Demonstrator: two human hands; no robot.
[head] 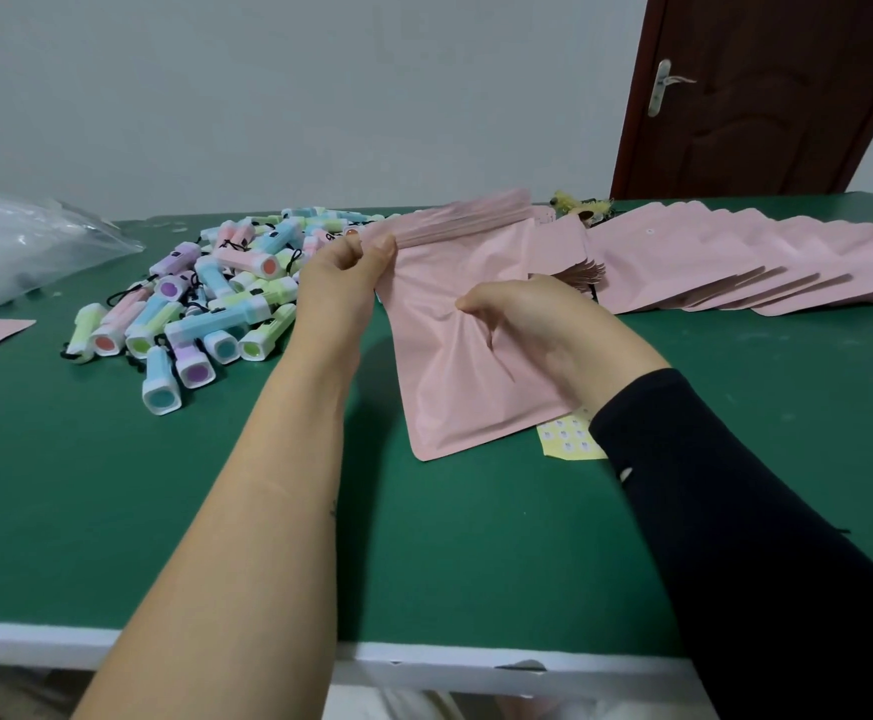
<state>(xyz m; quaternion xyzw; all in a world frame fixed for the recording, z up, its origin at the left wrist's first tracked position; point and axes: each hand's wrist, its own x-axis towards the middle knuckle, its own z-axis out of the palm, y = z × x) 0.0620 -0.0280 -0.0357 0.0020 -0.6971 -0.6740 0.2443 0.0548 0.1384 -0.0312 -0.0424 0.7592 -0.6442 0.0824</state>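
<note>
Green desk, white-edged, beneath the right grip; plain pale wall beyond it; dark brown door with metal handle beyond and to its right.

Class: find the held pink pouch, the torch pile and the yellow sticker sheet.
pink pouch (450, 387), head view, its front panel.
torch pile (226, 310), head view, a blue torch mid-pile.
yellow sticker sheet (567, 441), head view, its visible corner.

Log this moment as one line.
left hand: pinches pink pouch top edge | right hand: pinches pouch front, creasing it | nearby: flashlight pile left, row of pouches right | surface: green table
</note>
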